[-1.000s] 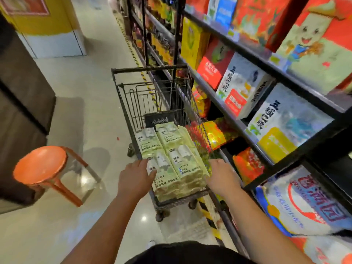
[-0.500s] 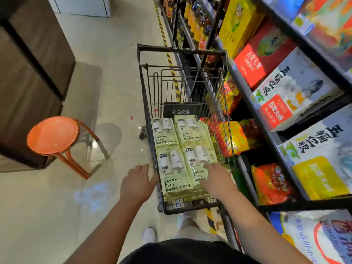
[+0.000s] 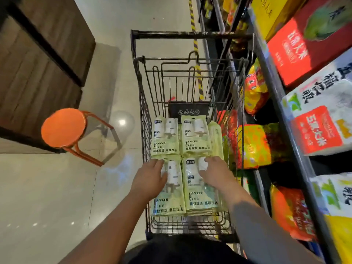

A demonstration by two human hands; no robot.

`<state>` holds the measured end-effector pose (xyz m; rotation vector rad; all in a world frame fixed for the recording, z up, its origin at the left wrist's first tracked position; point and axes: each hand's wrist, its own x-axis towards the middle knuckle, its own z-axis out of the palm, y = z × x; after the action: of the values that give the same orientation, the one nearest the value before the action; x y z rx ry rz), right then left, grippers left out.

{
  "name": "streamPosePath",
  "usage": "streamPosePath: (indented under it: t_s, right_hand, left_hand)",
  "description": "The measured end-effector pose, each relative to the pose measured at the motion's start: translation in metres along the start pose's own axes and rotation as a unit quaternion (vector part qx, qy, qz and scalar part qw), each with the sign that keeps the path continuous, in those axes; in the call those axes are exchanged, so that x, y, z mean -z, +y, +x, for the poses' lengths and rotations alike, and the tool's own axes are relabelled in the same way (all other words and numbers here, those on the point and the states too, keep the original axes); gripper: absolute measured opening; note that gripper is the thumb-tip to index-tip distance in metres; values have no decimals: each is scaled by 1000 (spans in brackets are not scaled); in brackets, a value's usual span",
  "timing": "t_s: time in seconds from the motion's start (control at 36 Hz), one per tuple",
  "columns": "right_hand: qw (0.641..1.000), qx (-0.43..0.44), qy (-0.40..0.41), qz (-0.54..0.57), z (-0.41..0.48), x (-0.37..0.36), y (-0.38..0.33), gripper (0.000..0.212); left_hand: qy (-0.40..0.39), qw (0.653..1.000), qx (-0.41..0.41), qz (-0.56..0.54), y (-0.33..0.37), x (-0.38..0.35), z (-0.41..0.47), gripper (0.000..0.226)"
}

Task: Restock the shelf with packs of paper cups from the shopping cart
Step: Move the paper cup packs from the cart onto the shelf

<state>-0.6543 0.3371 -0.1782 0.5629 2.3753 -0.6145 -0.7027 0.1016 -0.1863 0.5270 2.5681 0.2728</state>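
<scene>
A black wire shopping cart [image 3: 144,103] stands in front of me, beside the shelf [image 3: 274,88] on the right. Several pale green packs of paper cups lie flat inside it. My left hand [image 3: 150,178] rests with spread fingers on the near left pack [image 3: 171,197]. My right hand [image 3: 217,172] lies with straight fingers on the near right pack [image 3: 200,193]. Two more packs [image 3: 181,136] lie further in, and another stands on edge along the cart's right wall. Neither hand grips a pack.
An orange round stool [image 3: 62,127] stands on the tiled floor to the left of the cart, before a dark wooden counter [image 3: 38,63]. The shelf holds rice bags [image 3: 320,119] and red and yellow packets [image 3: 253,145]. Yellow-black tape runs along the floor.
Both hands have moved forward from the cart's near rim onto the two nearest packs. My view has tilted down and closer over the cart.
</scene>
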Motion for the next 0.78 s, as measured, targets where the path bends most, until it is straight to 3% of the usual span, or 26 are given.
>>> streamPosePath:
  t_s: [0.22,0.33,0.53,0.69,0.78]
  right_hand:
    - [999,-10,-35,-34,93,10,27,55]
    - [999,-26,-45,16,134,12,30,46]
    - [986,-53,-36,156,183,-1,35,81]
    - [949,-106,-34,297,207,-28,36,109]
    - [946,-125,-32,296,211,-37,35,122]
  left_hand:
    - [-47,994,98,-10,5,-20,98,62]
    - [-47,980,178,-80,-4,-29,139,68]
    - [-71,946,280,-150,-12,-57,190,83]
    - [-76,902,385,-179,-19,-67,226,104]
    - [-80,896,396,-188,-23,-72,229,108]
